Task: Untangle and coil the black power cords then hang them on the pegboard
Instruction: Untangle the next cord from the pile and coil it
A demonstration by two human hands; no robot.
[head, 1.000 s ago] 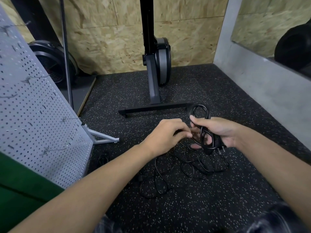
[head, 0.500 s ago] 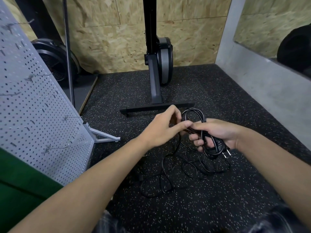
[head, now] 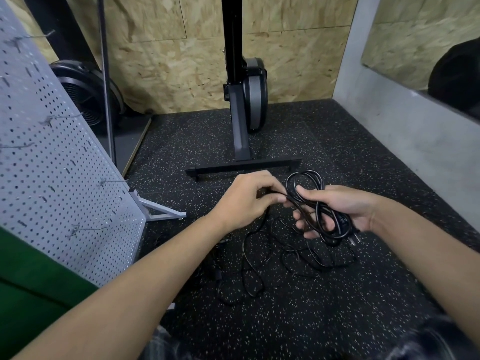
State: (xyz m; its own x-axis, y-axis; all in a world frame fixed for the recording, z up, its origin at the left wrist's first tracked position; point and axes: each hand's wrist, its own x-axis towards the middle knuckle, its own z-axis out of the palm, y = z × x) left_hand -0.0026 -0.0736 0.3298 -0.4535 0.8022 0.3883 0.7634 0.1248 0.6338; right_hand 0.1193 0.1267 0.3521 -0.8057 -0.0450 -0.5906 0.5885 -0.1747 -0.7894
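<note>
Black power cord (head: 319,209): several loops gathered into a coil.
- Held in the right hand (head: 337,209), fingers curled round the bundle and thumb laid over the top.
- Plug (head: 354,237) juts out below the palm.
- The coil is in the air above the middle of the floor (head: 285,320).

Left hand (head: 246,201): thumb and fingertips pinch one strand where it leaves the coil, just beside the right thumb. The strand drops from there to the floor.

Loose cords (head: 255,258): tangled black slack, spread on the speckled rubber floor under both hands.

Pegboard (head: 52,178): grey, perforated, on a stand at the floor's left edge, with wire hooks (head: 85,229).

Machine base (head: 242,167): black crossbar and upright, toward the floor's far edge.
</note>
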